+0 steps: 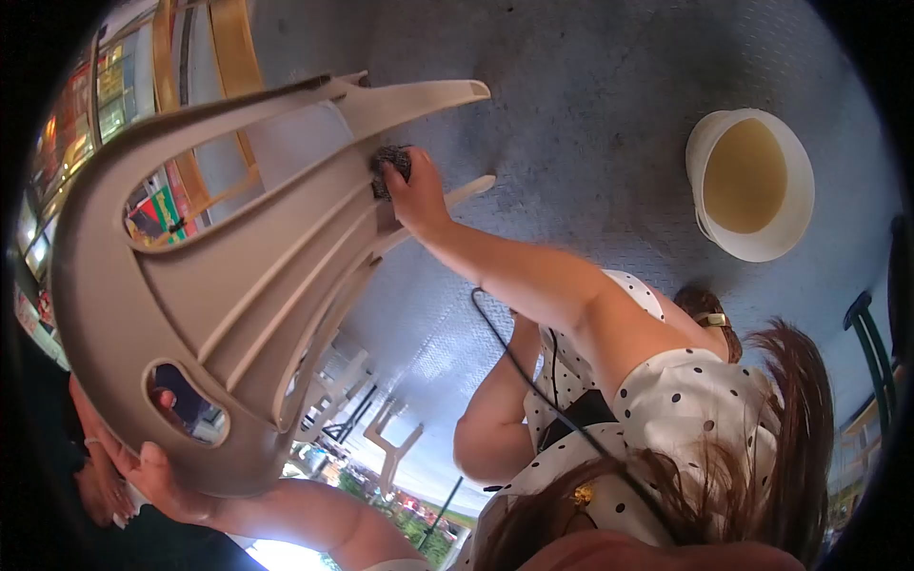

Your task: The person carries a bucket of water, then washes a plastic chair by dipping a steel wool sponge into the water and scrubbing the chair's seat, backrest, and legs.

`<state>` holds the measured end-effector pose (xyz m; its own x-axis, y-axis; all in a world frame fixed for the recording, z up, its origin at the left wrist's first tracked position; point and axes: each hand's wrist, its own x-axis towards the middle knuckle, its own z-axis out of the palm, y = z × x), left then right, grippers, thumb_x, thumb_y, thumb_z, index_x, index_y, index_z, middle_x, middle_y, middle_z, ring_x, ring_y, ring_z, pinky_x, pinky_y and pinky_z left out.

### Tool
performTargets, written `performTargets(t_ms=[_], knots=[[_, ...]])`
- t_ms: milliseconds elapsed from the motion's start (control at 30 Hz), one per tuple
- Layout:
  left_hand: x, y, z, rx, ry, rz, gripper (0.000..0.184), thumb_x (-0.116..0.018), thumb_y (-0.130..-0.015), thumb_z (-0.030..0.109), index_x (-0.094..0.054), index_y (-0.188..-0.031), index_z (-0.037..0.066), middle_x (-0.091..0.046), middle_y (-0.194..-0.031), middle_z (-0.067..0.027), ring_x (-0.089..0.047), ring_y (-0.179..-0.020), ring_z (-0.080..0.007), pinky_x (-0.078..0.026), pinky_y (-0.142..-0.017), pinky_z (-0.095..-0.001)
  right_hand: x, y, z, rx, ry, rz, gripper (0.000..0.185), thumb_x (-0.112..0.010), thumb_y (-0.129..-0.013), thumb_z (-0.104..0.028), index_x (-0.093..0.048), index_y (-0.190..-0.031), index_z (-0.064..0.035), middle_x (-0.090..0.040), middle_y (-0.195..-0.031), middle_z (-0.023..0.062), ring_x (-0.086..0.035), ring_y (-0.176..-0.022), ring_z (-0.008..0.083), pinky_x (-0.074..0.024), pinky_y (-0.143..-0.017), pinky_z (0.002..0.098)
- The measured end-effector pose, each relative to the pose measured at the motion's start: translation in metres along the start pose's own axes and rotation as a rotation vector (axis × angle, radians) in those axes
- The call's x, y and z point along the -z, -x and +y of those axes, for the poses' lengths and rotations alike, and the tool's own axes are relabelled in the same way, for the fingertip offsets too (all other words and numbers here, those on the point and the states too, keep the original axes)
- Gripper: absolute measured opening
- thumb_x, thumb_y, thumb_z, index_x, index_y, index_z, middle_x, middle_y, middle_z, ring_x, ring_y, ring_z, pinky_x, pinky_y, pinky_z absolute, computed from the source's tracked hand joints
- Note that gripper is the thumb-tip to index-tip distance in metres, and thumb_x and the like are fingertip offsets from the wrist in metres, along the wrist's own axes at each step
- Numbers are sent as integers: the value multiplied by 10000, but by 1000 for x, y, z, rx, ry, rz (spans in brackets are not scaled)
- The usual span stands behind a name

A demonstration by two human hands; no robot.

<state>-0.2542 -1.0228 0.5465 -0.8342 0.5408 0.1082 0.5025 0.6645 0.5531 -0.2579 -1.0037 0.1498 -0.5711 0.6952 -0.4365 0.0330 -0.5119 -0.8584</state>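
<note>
A beige plastic chair (228, 257) is tilted on its side, its slatted back towards me and its legs pointing at the floor. My right hand (417, 195) grips a dark steel wool scrubber (391, 171) and presses it against the chair near the base of the legs. At the lower left, my left hand (162, 485) holds the rim of the chair's back, thumb in front. Its other fingers are partly hidden behind the plastic. A fingertip shows through the oval opening near that rim.
A white bucket (700, 181) with cloudy yellowish liquid stands on the grey textured metal floor (590, 124). Another person's hand (103, 490) and dark clothing show at the lower left. Wooden furniture (236, 48) stands at the upper left. A black cable (533, 385) hangs before my body.
</note>
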Motion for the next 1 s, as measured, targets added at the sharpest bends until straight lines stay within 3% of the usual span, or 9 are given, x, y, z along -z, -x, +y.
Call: performTargets(t_ms=[200, 333, 400, 533, 633, 667, 800, 900, 1000], knots=[[-7, 8, 6, 25, 149, 148, 788, -637, -709, 172, -314, -1380, -83, -441, -1329, -242, -539, -1144, -278, -398, -1037, -377, 1, 45, -48, 245, -142, -6, 312, -625, -870, -195, -538, -1095, 3, -584, -964, 201, -577, -910, 298, -454, -815, 374], [5, 5, 0, 9, 130, 101, 787, -633, -720, 176, -302, -1384, -86, -451, -1316, -242, -553, -1118, -281, -406, -1027, -376, 26, -6, 48, -205, 243, -162, 255, -615, -894, -225, -601, -1020, -3, -643, -862, 163, -613, -771, 267, -490, -746, 360], [9, 4, -3, 0, 129, 81, 787, -631, -725, 177, -296, -1386, -88, -456, -1309, -242, -559, -1104, -282, -410, -1023, -375, 47, -24, 66, -103, 88, -57, 205, -632, -866, -192, -634, -922, 5, -636, -937, 222, -609, -862, 362, -463, -762, 440], [16, 5, -10, -52, 121, -22, 783, -630, -740, 180, -284, -1389, -90, -472, -1287, -241, -577, -1066, -281, -428, -1001, -368, 85, -70, -19, 142, 33, -17, 243, -627, -908, -245, -612, -963, -9, -651, -770, 86, -595, -695, 181, -478, -646, 335], [45, 32, -38, -80, 140, -79, 760, -654, -734, 165, -325, -1376, -75, -502, -1246, -220, -585, -1021, -257, -473, -917, -361, 95, -87, -37, 356, 192, -62, 269, -626, -909, -282, -606, -957, -19, -637, -746, 57, -586, -682, 165, -473, -630, 320], [49, 45, -40, -89, 161, -120, 733, -671, -726, 165, -365, -1349, -72, -528, -1207, -206, -587, -995, -241, -474, -888, -352, 105, -79, -47, 193, 131, -201, 266, -639, -896, -285, -606, -976, -34, -630, -765, 55, -587, -709, 171, -474, -661, 308], [63, 90, -51, -90, 148, -226, 602, -684, -667, 99, -510, -1219, -64, -604, -1065, -149, -592, -908, -190, -462, -819, -321, 194, -12, -91, 280, 437, -241, 372, -703, -813, -332, -623, -987, -13, -637, -874, 139, -627, -837, 225, -482, -708, 353], [88, 102, -32, -169, -241, -523, 630, -514, -485, -11, -589, -1107, -69, -629, -1039, -145, -593, -917, -176, -426, -860, -301, 330, 15, -92, 410, 795, -56, 373, -738, -778, -229, -623, -1045, 4, -626, -1074, 160, -609, -978, 272, -481, -845, 360], [65, 115, -10, -11, -185, -386, 683, -704, -634, 192, -524, -1241, -64, -599, -1164, -209, -591, -1063, -249, -408, -958, -353, 441, 36, -81, 460, 1324, 62, 235, -686, -755, -155, -582, -907, -9, -554, -906, 159, -541, -910, 353, -436, -799, 430]])
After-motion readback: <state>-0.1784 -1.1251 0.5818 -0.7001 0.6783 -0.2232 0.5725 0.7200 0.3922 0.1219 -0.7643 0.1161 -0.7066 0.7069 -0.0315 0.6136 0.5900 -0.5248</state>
